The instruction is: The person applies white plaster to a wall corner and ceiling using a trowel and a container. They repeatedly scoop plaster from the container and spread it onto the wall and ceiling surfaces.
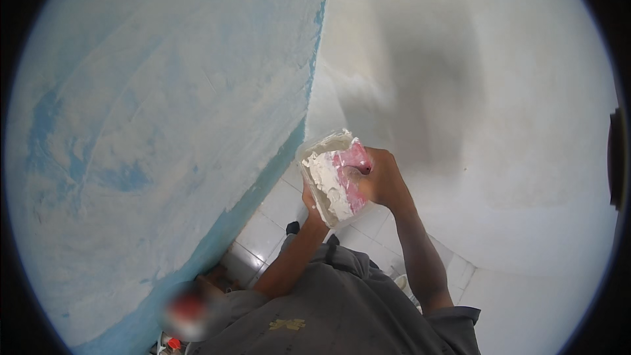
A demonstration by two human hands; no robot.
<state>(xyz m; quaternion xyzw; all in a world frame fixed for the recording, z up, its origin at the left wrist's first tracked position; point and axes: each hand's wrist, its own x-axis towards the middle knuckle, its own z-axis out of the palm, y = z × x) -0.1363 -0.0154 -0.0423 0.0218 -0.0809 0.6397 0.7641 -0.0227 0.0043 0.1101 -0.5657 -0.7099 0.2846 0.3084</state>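
A: What is filling most of the view?
B: A patchy blue wall (151, 105) is rising on the left, and a white wall (539, 125) is meeting it. Below, a tiled floor (259, 233) is showing.
A: Where is the tub?
B: The plastic tub (320, 198) is hanging between both hands, above the floor and near the corner. The left hand (309, 200) is gripping its near-left side, probably steadying it; the tub is hiding most of those fingers.
A: And the right?
B: The right hand (382, 174) is clamping on a pink scraper (353, 158), which is lying across the tub's opening, perhaps so the paste is staying over it.
A: The paste?
B: White paste (323, 177) is coating the scraper.
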